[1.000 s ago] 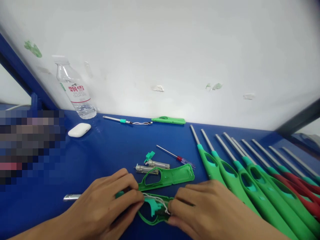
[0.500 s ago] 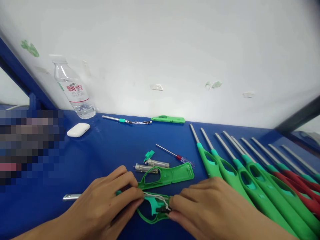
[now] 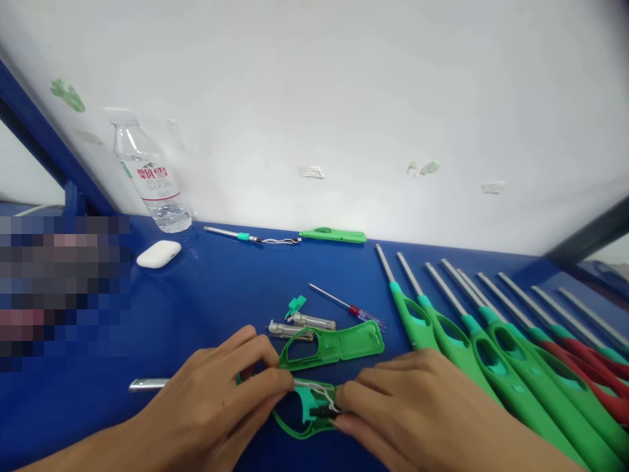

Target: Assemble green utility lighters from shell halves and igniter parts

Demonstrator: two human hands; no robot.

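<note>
At the front of the blue table I hold an opened green long-reach lighter (image 3: 295,429) with both hands. My left hand (image 3: 221,387) is closed around its front part, where the metal tube (image 3: 147,385) sticks out to the left. With fingers pinched, my right hand (image 3: 388,406) grips its rear end by the white wires (image 3: 322,391) and a black part (image 3: 324,412). Inside the shell sits a teal trigger (image 3: 305,401). Just behind lies the loose green half shell (image 3: 334,346), inner side up. My hands hide much of the lighter.
Behind the half shell lie two clear fuel tanks (image 3: 314,321), a teal piece (image 3: 296,305) and a screwdriver (image 3: 361,314). Several lighters (image 3: 457,341) fill the right side. Along the wall are a wired metal tube (image 3: 226,232), a green shell (image 3: 334,235) and a water bottle (image 3: 154,177); a white case (image 3: 158,254) sits nearby.
The whole view has shifted slightly, so things appear a little further right. Both hands keep their hold on the lighter, with hardly any other movement.
</note>
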